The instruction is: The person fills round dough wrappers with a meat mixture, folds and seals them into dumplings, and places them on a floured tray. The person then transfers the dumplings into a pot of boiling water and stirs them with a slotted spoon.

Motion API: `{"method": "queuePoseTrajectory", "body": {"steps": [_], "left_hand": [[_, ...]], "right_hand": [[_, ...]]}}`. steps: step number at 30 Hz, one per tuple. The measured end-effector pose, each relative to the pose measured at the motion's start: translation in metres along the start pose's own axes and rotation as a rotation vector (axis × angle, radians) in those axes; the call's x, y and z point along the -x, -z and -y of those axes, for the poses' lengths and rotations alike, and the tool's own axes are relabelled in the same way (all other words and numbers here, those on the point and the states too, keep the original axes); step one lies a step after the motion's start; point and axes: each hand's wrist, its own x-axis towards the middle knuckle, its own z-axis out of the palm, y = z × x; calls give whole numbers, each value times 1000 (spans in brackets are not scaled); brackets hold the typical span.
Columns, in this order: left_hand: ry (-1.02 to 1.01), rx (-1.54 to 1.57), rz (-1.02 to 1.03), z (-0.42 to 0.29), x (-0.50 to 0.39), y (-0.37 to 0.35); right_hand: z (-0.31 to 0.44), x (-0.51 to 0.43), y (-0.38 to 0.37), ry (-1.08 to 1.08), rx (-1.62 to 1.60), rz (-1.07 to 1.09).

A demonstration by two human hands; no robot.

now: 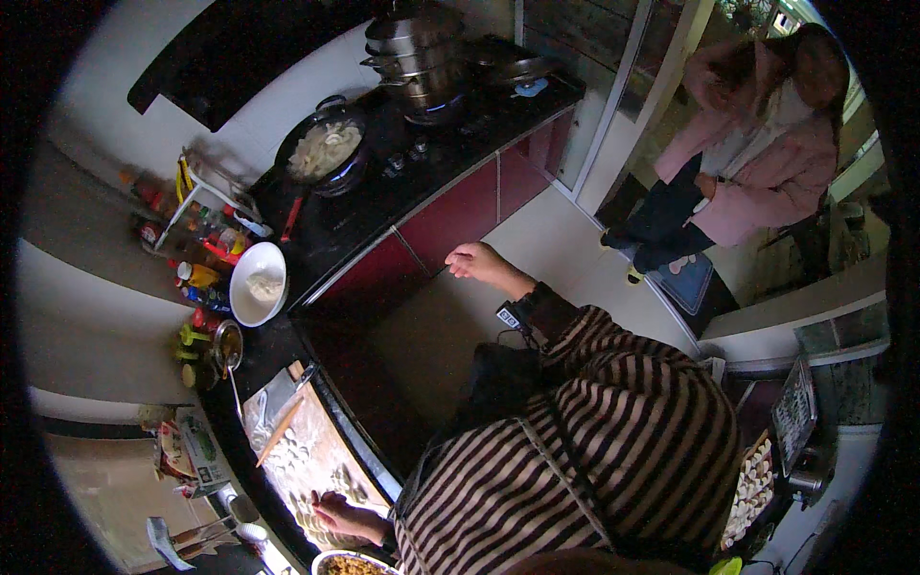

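Observation:
My left hand (346, 516) is low over a floured board (359, 474), fingers a little apart, with nothing visible in it. Whether it touches the board is unclear. Small pale dough pieces (291, 453) lie about on the board, and a wooden rolling pin (279, 433) rests at its far end. Just below that hand, a bowl of minced filling (352, 564) is cut off by the picture's rim. My right hand (478, 264) hangs in the air in front of the red cabinets (445, 241), its fingers loosely curled and no object seen in them.
A wok of pale food (323, 149) and a stacked steamer (417, 65) stand on the stove. A white bowl (259, 284) holds flour or dough near the condiment bottles (198, 277). Behind me is a tray of dumplings (749, 492). Another person (762, 158) sits beyond the doorway.

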Motion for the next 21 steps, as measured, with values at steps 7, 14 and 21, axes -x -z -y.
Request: {"method": "queuePoseTrajectory", "body": {"steps": [7,14,21], "left_hand": [[23,-53,-11,3,9,-18],[65,-50,-150,-7,18,11],[32,11,-215,13,26,71]], "right_hand": [[-10,-9,18,0,-138,33],[1,-19,-18,12,-38,134],[4,-26,-81,-76,25,270]]}}
